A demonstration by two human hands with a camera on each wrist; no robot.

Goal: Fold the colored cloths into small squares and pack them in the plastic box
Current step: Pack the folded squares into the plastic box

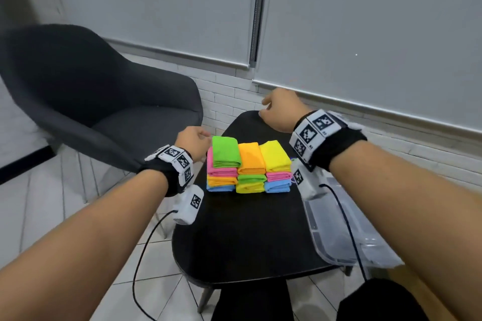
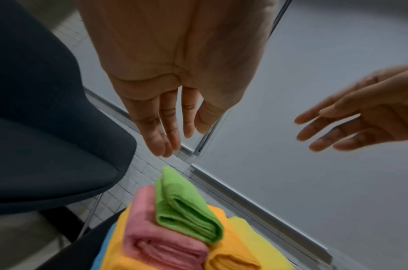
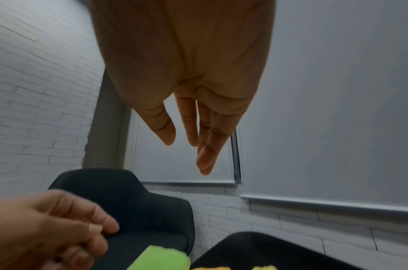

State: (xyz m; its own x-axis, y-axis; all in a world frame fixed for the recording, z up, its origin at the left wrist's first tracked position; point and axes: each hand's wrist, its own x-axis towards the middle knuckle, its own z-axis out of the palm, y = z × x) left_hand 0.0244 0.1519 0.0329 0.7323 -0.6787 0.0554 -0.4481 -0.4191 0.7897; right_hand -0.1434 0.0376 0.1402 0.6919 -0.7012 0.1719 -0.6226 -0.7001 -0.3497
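Folded cloths [image 1: 249,168] sit in three side-by-side stacks at mid-frame in the head view, on the black table [image 1: 242,237]. A green cloth [image 1: 225,151] tops the leftmost stack. The clear box [image 1: 339,232] lies at the table's right edge, lower right of the frame. The left hand [image 1: 191,142] hovers just left of the stacks, fingers loose and holding nothing. The right hand [image 1: 283,112] hangs above the table's far end, upper right of the cloths, fingers relaxed and empty. A dark chair [image 1: 99,96] fills the left.
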